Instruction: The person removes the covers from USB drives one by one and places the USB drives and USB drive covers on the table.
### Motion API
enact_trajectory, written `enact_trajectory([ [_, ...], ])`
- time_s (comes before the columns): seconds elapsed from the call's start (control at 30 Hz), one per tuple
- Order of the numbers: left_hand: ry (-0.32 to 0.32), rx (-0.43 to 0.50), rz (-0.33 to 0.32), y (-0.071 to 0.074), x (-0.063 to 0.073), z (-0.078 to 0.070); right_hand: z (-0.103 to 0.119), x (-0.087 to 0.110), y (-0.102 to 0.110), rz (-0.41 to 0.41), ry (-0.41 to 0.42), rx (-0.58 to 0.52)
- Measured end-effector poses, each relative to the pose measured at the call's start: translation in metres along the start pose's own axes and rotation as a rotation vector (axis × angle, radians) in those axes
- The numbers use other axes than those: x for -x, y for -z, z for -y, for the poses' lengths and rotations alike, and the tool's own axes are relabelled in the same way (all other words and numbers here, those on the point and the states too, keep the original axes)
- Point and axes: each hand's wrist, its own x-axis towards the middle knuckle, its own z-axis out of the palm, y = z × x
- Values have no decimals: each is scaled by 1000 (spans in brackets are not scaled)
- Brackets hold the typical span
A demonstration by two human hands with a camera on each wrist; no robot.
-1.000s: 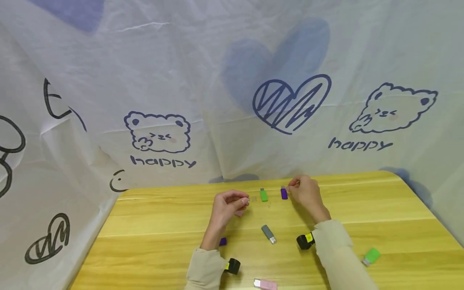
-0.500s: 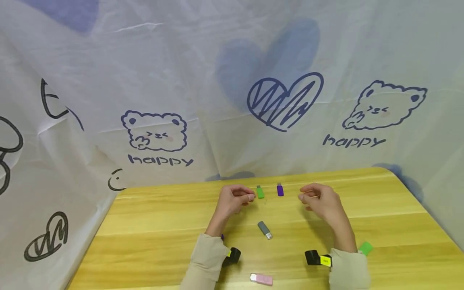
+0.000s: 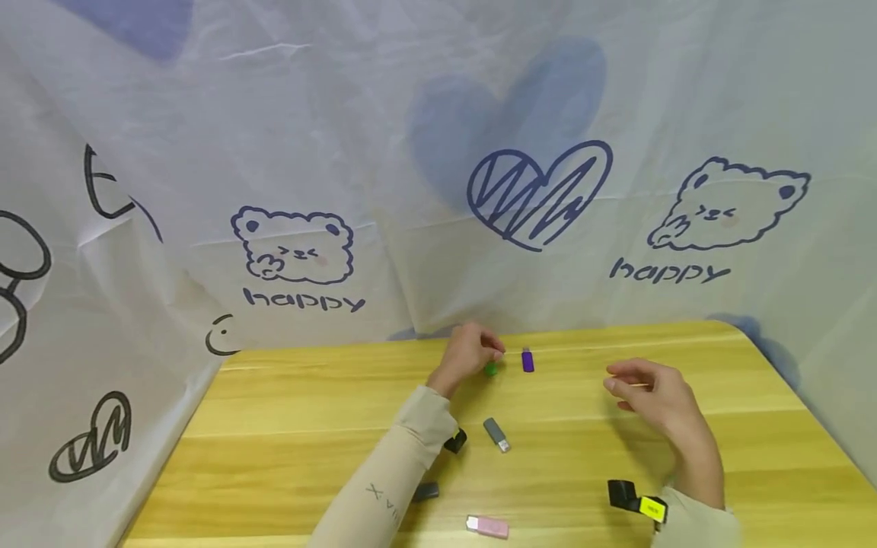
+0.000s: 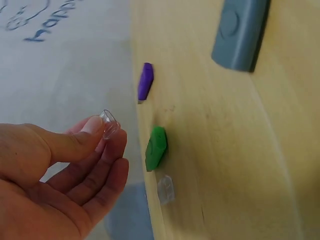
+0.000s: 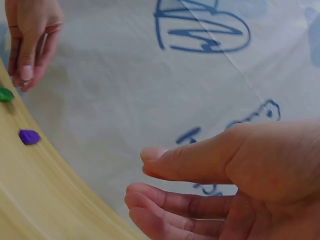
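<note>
My left hand pinches a small clear plastic cap between thumb and fingertip, above the back of the table. Below it lies a green USB stick, partly hidden by the hand in the head view. A second clear cap rests on the wood beside that stick. Just to the right is a purple USB stick, its connector towards the back edge. My right hand hovers further right, fingers loosely bent and thumb apart, holding nothing.
A grey USB stick lies mid-table, with a pink USB stick near the front. A dark piece shows partly beside the left sleeve. Behind the table's back edge hangs a white printed cloth.
My left hand has moved back and rightwards, over the green USB stick. My right hand has drawn away from the purple stick, to the right and nearer the front.
</note>
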Motion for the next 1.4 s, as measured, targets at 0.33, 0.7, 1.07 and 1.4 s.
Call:
enact_trajectory([
  [0.33,-49,-154,82,-13,-10,-4,-17,4,8,-12,-76,-49],
  [0.7,-31,-242,78,-24,-7,5,-16,5,3,-20,-89,-55],
  [1.07,-63,-266,-2,-29,-6,7,-16,4,3,-29,-78,-13],
  [1.4,-74,65,-10,-1,7,-2,-9,0,4,-39,-5,87],
])
